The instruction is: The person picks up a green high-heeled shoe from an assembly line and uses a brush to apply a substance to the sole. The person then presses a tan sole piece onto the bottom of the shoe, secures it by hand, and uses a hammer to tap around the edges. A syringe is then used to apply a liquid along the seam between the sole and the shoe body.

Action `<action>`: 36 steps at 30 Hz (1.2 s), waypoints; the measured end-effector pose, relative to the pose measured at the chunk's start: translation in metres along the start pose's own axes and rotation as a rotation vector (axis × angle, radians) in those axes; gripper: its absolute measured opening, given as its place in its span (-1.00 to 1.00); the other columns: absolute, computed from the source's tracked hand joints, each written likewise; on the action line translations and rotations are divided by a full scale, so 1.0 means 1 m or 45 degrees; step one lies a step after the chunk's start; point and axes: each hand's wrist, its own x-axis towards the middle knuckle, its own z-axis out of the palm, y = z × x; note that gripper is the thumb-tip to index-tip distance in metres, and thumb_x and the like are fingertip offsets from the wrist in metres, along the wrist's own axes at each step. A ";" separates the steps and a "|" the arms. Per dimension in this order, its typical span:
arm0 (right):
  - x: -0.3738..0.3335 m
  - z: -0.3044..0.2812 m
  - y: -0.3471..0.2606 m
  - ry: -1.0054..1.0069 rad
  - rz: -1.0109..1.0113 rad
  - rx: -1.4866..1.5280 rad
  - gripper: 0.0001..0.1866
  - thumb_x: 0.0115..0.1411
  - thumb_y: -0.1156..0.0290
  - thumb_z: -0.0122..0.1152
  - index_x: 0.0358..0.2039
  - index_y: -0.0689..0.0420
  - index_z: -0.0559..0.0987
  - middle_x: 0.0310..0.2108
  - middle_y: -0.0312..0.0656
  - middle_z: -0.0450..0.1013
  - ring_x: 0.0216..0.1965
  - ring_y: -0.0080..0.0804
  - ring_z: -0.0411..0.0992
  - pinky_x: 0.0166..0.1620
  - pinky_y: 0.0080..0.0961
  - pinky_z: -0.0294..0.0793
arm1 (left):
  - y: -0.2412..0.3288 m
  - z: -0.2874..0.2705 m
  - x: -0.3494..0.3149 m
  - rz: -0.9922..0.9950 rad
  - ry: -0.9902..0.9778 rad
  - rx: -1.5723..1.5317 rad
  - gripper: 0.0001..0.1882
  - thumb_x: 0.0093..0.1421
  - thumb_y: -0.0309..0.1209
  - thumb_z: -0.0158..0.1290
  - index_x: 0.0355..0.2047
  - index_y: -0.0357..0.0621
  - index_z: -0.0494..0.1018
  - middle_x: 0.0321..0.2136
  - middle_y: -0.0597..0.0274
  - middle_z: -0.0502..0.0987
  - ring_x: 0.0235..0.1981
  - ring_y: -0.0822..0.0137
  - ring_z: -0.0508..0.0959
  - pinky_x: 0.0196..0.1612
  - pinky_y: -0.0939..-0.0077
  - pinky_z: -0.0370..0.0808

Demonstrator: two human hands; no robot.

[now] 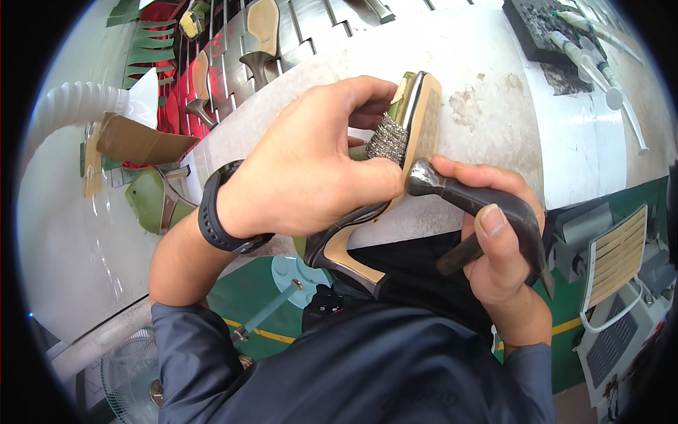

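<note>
My left hand (pixel 311 166), with a black watch at the wrist, is wrapped round a high-heeled shoe (pixel 428 106). The shoe is turned on its side, its tan sole to the right and its heel pointing down towards me. A glittering strap (pixel 387 139) crosses its front, and a green shoe last (pixel 401 92) shows inside. My right hand (pixel 505 233) is closed on a dark shoemaker's hammer (pixel 487 201). The rounded metal face of the hammer is right beside the sole, near my left thumb; whether they touch I cannot tell.
Several shoes, one with a tan sole (pixel 263 27), lie on a slatted metal conveyor at the back left. A green last (pixel 146 200) and a white hose (pixel 81 106) are at left. Syringes (pixel 565 46) and a black slab (pixel 526 32) occupy the far right. A slatted chair (pixel 616 261) stands below.
</note>
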 end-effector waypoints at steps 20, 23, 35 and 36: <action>0.049 0.033 -0.079 -0.251 0.302 -0.758 -0.65 0.22 0.41 0.28 -0.05 0.38 0.57 -0.01 0.14 0.62 0.06 -0.20 0.59 0.21 -0.33 0.49 | -0.063 -0.008 -0.012 0.564 0.033 0.242 0.18 0.04 0.02 0.45 0.45 -0.39 0.09 0.28 -0.16 0.40 0.28 0.03 0.45 0.30 0.21 0.36; 0.031 0.014 -0.055 -0.122 0.048 -0.639 -0.71 0.25 0.59 0.30 -0.02 0.33 0.58 0.01 0.09 0.62 0.04 -0.36 0.59 0.14 -0.43 0.54 | -0.058 0.015 -0.009 0.747 0.277 0.650 0.43 -0.23 0.12 0.55 0.44 -0.44 0.02 0.11 -0.28 0.47 0.06 -0.25 0.53 0.15 0.08 0.47; 0.079 0.039 -0.079 -0.135 0.211 -1.025 -0.59 0.26 0.27 0.25 -0.12 0.43 0.57 -0.11 0.23 0.63 0.00 -0.11 0.62 0.17 -0.27 0.54 | -0.062 0.014 -0.013 0.765 0.350 0.514 0.28 -0.22 -0.24 0.55 0.43 -0.42 0.07 0.00 -0.14 0.54 -0.06 -0.15 0.56 0.03 0.12 0.48; 0.086 0.033 -0.081 -0.186 0.166 -1.092 -0.61 0.28 0.31 0.22 -0.09 0.44 0.56 -0.11 0.21 0.63 0.01 -0.11 0.61 0.18 -0.26 0.54 | -0.062 0.015 -0.013 0.766 0.344 0.509 0.27 -0.22 -0.25 0.54 0.43 -0.42 0.07 0.00 -0.14 0.54 -0.06 -0.15 0.56 0.03 0.11 0.48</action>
